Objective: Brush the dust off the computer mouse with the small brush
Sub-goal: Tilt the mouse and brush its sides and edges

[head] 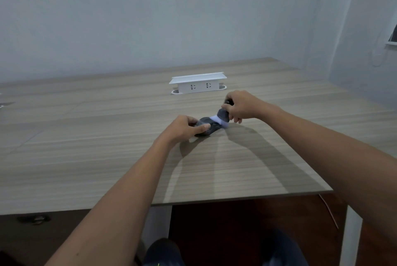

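Note:
A dark grey computer mouse [209, 126] lies on the wooden table [107, 154], near its middle. My left hand [185, 127] grips the mouse from the left side, thumb along its near edge. My right hand [241, 106] is closed around the dark handle of a small brush [222, 116]. The brush's pale bristles rest on the right end of the mouse. Most of the handle is hidden inside my fist.
A white pop-up socket box [197, 84] stands on the table behind the hands. The table's near edge runs below my forearms, and its right corner is at the lower right. A wall stands close behind the table.

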Demonstrator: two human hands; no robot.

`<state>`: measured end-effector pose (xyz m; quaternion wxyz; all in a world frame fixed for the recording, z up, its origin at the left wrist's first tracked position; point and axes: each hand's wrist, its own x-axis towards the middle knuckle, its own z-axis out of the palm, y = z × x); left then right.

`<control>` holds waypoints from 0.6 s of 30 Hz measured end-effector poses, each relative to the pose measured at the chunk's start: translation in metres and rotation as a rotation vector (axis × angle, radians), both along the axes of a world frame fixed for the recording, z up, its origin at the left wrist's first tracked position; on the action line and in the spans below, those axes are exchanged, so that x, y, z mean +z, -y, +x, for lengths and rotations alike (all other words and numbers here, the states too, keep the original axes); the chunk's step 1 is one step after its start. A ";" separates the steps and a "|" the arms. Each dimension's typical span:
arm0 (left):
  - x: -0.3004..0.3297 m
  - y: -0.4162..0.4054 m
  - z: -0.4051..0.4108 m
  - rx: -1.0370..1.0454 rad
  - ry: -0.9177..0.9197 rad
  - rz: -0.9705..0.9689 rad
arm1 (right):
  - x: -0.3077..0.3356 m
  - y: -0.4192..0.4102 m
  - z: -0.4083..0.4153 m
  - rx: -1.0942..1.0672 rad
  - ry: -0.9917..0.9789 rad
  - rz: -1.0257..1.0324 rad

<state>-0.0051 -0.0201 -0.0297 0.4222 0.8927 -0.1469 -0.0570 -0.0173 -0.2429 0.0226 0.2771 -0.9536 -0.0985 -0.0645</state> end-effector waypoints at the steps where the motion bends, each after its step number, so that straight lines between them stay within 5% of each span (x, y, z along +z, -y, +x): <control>1: 0.002 -0.002 0.000 -0.008 -0.011 -0.005 | 0.000 -0.001 0.000 0.000 -0.002 0.004; 10: -0.003 0.000 0.000 0.053 -0.034 -0.117 | -0.007 -0.006 -0.008 -0.005 -0.050 0.160; 18: -0.005 -0.001 0.011 0.077 -0.038 -0.118 | -0.008 0.006 -0.006 0.017 -0.341 0.465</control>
